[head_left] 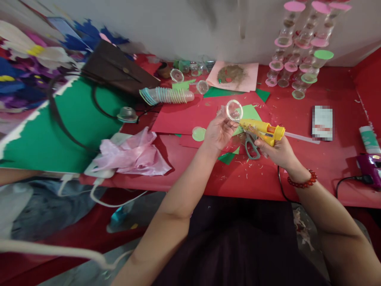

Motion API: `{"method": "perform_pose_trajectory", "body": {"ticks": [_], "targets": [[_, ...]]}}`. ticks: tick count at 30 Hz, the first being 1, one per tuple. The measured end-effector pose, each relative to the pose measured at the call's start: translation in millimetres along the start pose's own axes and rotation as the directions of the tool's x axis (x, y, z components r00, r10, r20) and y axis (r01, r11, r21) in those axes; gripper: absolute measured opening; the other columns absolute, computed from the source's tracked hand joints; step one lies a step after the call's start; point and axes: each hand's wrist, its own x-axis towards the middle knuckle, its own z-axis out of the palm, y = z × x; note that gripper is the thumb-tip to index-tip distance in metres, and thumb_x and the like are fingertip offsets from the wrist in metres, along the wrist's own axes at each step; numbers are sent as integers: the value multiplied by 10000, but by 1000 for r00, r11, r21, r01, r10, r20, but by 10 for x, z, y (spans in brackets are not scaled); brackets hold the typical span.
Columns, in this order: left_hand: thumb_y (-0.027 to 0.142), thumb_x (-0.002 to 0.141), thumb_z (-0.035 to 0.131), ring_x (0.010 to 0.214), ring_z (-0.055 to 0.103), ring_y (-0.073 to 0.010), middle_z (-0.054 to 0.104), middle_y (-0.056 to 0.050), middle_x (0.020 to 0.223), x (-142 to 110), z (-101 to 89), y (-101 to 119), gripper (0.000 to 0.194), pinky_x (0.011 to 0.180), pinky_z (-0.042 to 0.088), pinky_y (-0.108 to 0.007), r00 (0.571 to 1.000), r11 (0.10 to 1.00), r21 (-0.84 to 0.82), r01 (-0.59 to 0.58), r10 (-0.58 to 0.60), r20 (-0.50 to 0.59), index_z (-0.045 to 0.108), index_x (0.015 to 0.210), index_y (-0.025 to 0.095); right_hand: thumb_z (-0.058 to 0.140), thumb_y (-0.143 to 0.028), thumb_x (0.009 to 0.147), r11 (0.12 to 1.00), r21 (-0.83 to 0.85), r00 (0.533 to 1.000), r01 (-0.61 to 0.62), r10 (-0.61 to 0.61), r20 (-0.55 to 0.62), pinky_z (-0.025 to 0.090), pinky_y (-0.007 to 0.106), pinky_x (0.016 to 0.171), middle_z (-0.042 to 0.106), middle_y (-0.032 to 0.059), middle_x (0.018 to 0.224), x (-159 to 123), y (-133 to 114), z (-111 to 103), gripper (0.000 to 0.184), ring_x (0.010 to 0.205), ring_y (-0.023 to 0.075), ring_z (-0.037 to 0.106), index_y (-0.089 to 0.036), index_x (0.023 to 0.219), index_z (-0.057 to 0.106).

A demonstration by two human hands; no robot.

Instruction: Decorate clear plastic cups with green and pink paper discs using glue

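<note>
Gluing at the rim of the clear plastic cup (234, 110) is best done with the cup held steady and the yellow glue gun (260, 129) moved lightly. The cup is gripped in the fingers of the left hand (222, 129), raised over the coloured papers with its round opening turned toward the camera. The glue gun is gripped in the right hand (279, 153), its nozzle brought close to the rim; whether the two touch, or whether glue is flowing, cannot be told.

A thin, even bead should be laid by turning the cup slowly under the nozzle, with light, constant pressure on the trigger. The fingertips should be kept low on the cup wall, since hot glue could be dripped onto them, and thin plastic could be softened if the tip is rested too long. The long glue stick (300, 138) at the back should be allowed free travel. The scissors (252, 147) lie under the gun on the tabletop (303, 161), so knocks and stray drips there should be avoided.
</note>
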Motion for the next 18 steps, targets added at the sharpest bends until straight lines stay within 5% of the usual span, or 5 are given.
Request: {"method": "perform_pose_trajectory", "body": {"ticks": [9,18], "targets": [[124,1017,641,459,452,-51,513,56,575,39,-54,21,312,530,434,-197,998,1000,-12,-10,10,67,573,719,188,782,-558,912,1000,-21,1000,-12,11,-15,414,266,493,530,-73,631,1,-31,-23,501,538,100,450,-187,1246,740],[224,1054,620,477,425,-55,481,45,575,85,-104,21,371,522,414,-198,994,1000,-4,-13,14,110,532,696,191,771,-529,920,999,-47,999,-23,21,-43,409,276,498,524,-67,614,12,-63,-24,460,534,110,459,-181,1221,751]]}}
